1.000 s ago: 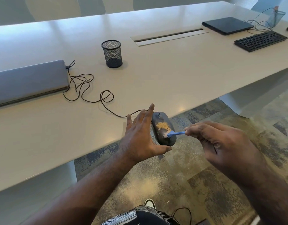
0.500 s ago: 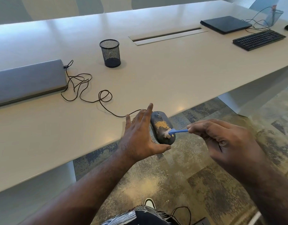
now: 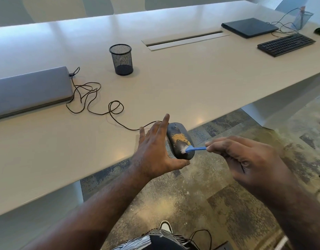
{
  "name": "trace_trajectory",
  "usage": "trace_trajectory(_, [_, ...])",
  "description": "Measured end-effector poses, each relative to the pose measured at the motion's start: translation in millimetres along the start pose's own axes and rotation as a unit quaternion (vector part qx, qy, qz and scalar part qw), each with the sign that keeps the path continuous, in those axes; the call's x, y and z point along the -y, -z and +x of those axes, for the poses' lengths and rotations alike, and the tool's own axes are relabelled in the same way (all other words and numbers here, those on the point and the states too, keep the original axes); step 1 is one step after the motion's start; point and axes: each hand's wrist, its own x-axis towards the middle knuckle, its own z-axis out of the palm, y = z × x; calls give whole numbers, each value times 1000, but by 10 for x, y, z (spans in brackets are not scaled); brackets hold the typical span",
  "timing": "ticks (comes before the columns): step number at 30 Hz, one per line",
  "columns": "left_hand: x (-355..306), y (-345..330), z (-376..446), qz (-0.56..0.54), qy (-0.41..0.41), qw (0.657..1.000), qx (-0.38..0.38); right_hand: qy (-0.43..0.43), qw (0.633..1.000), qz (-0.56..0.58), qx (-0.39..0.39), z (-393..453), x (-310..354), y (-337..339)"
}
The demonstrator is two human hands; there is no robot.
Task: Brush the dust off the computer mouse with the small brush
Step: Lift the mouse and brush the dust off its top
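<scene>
A dark grey wired computer mouse [image 3: 180, 131] is held just past the table's near edge, above the floor. A patch of tan dust [image 3: 180, 137] lies on its back. My left hand [image 3: 155, 150] cups the mouse from its left side, thumb under its rear end. My right hand [image 3: 245, 159] pinches the blue handle of a small brush [image 3: 195, 149]. The brush's white bristles touch the mouse's rear, just below the dust.
The mouse cable [image 3: 94, 98] loops across the white table [image 3: 173, 83] to a closed grey laptop [image 3: 29, 89] at left. A black mesh cup [image 3: 121, 59] stands behind. A black keyboard [image 3: 285, 44] and dark laptop [image 3: 249, 27] lie far right. Patterned carpet [image 3: 209, 195] is below.
The brush tip has shifted slightly along the rear of the mouse, and my right hand has moved a little. My left hand keeps the mouse in the same place.
</scene>
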Motion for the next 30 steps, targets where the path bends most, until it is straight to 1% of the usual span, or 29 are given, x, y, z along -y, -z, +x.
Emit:
trace_trajectory(5, [21, 12, -3, 7, -3, 1000, 3, -30, 999, -4, -25, -21, -63, 22])
trace_trajectory(7, [20, 3, -1, 7, -3, 1000, 6, -25, 999, 9, -30, -15, -60, 11])
trace_trajectory(10, [8, -5, 1, 6, -4, 1000, 8, -2, 1000, 18, -2, 4, -13, -30])
trace_trajectory(13, [14, 1, 1, 6, -1, 1000, 4, -9, 1000, 7, 28, 5, 6, -39])
trace_trajectory(19, [46, 12, -20, 8, 1, 1000, 2, -7, 1000, -1, -5, 9, -13, 44])
trace_trajectory(26, [35, 5, -8, 10, 2, 1000, 0, 2, 1000, -4, 30, 2, 7, 26])
trace_trajectory(30, [51, 16, -15, 4, 8, 1000, -1, -17, 1000, -12, 7, -54, -96, 63])
